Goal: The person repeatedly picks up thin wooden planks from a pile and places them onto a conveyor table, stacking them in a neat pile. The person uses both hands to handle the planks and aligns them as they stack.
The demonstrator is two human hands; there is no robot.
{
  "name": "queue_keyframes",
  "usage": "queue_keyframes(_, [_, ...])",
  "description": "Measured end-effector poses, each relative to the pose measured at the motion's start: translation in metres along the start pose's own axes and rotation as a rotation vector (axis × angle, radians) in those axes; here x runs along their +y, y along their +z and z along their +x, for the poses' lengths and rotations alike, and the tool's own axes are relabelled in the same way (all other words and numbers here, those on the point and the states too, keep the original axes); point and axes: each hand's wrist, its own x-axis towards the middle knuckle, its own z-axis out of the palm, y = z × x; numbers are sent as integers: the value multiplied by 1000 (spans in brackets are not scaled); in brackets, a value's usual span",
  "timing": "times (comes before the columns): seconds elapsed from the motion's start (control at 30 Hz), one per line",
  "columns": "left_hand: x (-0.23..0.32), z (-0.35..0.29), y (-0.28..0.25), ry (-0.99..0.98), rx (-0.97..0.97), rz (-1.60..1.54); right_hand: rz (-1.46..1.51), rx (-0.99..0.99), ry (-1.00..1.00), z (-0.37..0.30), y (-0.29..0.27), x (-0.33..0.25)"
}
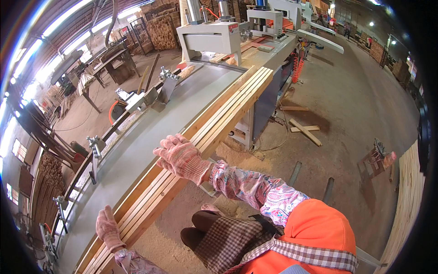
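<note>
A bundle of several long, pale wooden strips (226, 112) lies side by side along the near edge of a grey metal machine table (150, 132). My right hand (182, 157), in a pink knitted glove, reaches across the middle of the bundle, its fingers bent over the far side. Closer to the lower left, my gloved left hand (109, 228) grips the same strips near their close end, which runs out of view. The undersides of the strips and parts of both thumbs are hidden.
Metal clamps (96, 146) line the table's far left edge. A white machine frame (210, 39) with cylinders spans its far end. Loose wood pieces (305, 130) lie crossed on the floor at right, near a red coiled hose (298, 68). Long boards (404, 205) are stacked at far right.
</note>
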Motion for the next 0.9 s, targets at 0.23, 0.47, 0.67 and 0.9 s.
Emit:
queue_keyframes(0.23, [12,-13,-11,-15,173,78,-60,-406,87,10,-20,-12])
queue_keyframes(0.47, [26,-5,-11,-100,60,-72,-89,-139,-14,-1,-9,5])
queue_keyframes(0.67, [-74,-17,35,191,-407,497,-63,-314,9,10,-12,-11])
queue_keyframes(0.9, [14,-53,-32,357,-43,163,-35,-422,97,4,-26,-5])
